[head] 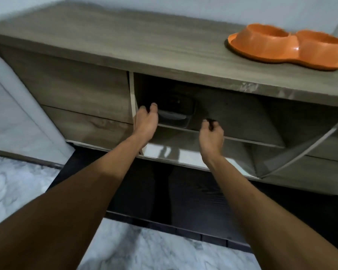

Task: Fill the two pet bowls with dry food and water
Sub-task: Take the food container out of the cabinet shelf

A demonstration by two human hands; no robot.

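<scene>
An orange double pet bowl (287, 48) stands on top of a wood-grain cabinet (125, 41), at its right end; what is inside the two cups is hidden from here. In the open compartment below sits a dark, clear-lidded container (174, 114) on the upper shelf. My left hand (145, 121) reaches into the compartment, fingers apart, just left of the container and close to its edge. My right hand (212, 133) hovers at the shelf's front edge to the right of the container, fingers curled and holding nothing that I can see.
The cabinet door (300, 152) hangs open to the right of the compartment. A lower shelf (183, 152) is glossy and bare. Closed drawer fronts (82, 106) lie to the left. A dark mat (183, 201) covers the marbled floor (18, 188) in front.
</scene>
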